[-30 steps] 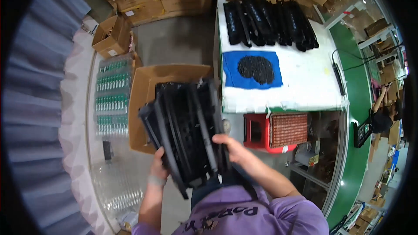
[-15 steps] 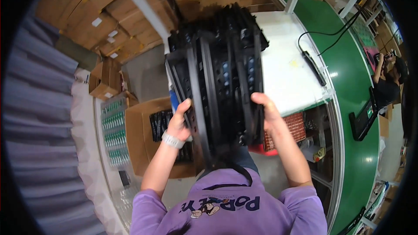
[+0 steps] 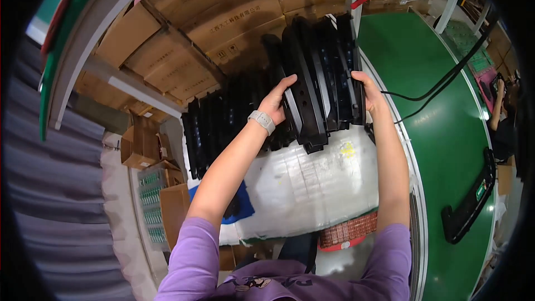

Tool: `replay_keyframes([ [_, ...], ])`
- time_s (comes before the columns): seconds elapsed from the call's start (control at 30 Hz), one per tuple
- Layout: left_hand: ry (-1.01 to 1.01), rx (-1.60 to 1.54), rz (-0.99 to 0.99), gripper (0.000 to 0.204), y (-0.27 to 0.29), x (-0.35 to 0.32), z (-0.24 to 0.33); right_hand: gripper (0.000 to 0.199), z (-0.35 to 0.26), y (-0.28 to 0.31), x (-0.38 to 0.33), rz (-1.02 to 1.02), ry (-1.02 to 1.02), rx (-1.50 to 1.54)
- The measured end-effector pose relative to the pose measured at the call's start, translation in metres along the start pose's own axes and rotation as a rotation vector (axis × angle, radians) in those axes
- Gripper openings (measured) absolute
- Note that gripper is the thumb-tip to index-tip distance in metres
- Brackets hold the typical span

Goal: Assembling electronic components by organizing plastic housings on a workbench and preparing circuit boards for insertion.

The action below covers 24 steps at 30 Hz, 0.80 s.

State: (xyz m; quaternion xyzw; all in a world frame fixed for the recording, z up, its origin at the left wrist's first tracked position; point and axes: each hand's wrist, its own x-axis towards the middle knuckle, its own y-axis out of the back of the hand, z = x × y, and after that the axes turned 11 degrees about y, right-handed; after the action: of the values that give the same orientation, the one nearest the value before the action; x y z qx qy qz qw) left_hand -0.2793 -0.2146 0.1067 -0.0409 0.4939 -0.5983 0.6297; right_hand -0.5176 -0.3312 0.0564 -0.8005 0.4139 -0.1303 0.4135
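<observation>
Row of black parts (image 3: 231,108) filled far left corner of white counter (image 3: 312,181); blue cloth (image 3: 248,210) lay at near left. Left hand (image 3: 273,105) clasped left side of black stack (image 3: 320,78), at far right corner; right hand (image 3: 371,93) clasped right side.

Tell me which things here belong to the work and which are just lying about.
Seemingly in use:
left hand and right hand, holding a bundle of black parts
row of black parts
white tabletop

Apparently lying about:
blue sheet
cardboard boxes
curtain
</observation>
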Motion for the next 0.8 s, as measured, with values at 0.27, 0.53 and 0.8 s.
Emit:
replay_keyframes([
  [0.27, -0.02, 0.296, 0.425, 0.03, 0.0, 0.075, 0.002, 0.032, 0.0, 0.065, 0.058, 0.208, -0.164, -0.382],
  [0.53, -0.038, 0.687, 0.817, 0.122, -0.015, 0.098, -0.017, 0.076, -0.021, 0.041, 0.076, 0.18, -0.238, -1.269],
  [0.8, -0.181, 1.268, 0.958, 0.099, -0.009, 0.084, -0.036, 0.091, -0.012, 0.064, 0.071, 0.124, 0.007, -1.337],
])
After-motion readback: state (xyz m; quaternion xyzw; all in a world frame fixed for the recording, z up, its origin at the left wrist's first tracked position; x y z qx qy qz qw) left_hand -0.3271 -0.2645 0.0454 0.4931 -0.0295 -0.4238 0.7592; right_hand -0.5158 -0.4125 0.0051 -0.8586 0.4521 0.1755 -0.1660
